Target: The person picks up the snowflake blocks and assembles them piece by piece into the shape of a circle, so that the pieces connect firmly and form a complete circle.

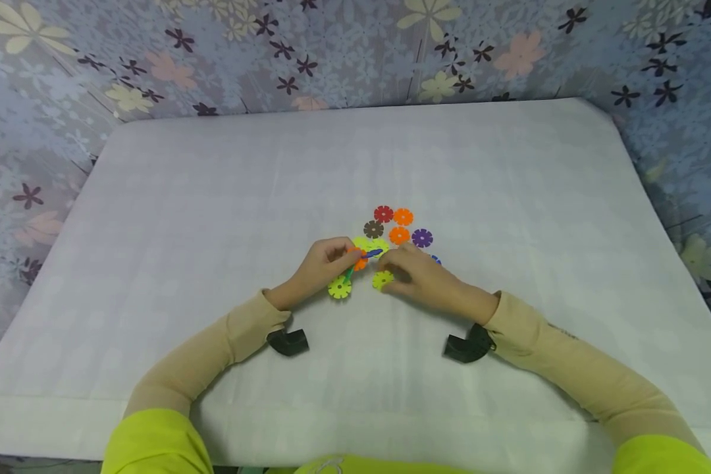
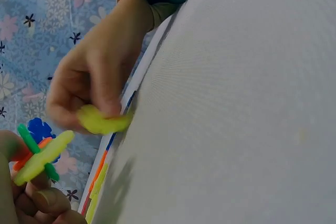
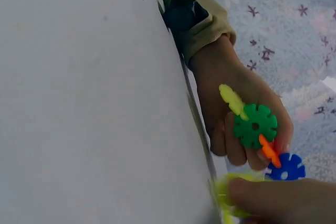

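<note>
My left hand [image 1: 322, 266] grips a small chain of joined, notched plastic discs. In the right wrist view this chain shows a yellow disc [image 3: 231, 99], a green disc [image 3: 242, 128], an orange disc [image 3: 269, 151] and a blue disc [image 3: 295, 165], slotted into one another at angles. Between thumb and fingers, my right hand [image 1: 426, 276] pinches a single yellow flower-shaped disc [image 2: 102, 121], a little to the right of the chain and apart from it. The discs in both hands are held up above the white table.
Loose discs lie flat just beyond the hands: a red disc [image 1: 379, 216], a brown disc [image 1: 370, 230], two orange ones, a purple disc [image 1: 418, 240], yellow ones and a partly hidden blue disc [image 1: 436, 259]. A white cloth covers the table [image 1: 213, 197]; a flower-patterned backdrop surrounds it.
</note>
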Tool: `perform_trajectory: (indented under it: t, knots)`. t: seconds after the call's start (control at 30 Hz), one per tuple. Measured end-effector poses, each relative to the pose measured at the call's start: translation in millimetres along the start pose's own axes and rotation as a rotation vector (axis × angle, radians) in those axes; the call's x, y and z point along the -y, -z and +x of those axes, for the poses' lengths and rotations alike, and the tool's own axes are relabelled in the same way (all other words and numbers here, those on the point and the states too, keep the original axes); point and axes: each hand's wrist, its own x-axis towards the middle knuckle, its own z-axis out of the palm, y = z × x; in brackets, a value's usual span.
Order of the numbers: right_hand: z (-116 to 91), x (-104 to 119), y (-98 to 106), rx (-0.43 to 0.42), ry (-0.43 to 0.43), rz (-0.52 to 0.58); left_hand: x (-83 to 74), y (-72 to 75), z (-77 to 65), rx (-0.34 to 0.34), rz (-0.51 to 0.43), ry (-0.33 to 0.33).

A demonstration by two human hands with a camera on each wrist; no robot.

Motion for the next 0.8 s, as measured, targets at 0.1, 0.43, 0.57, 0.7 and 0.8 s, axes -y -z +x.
perform_trajectory:
  t: [0.1,0.43,0.57,0.7,0.8]
  knots:
    - [0,1,7,-0.143,-0.171,0.261,0.7,0.1,0.5,-0.004,0.003,0.009]
    - [-1,2,14,-0.170,-0.273,0.549,-1.9,-0.4,-0.4,0.056,0.029,0.008]
    - [0,0,12,-0.137,-0.228,0.529,-3.5,0.3,0.4,0.085,0.058,-0.025]
    - [2,1,11,-0.067,-0.173,0.486,-5.6,-0.6,-0.9,0.079,0.077,-0.030]
    - [2,1,11,-0.039,-0.135,0.469,-7.1,-2.4,-2.0,0.057,0.058,-0.017]
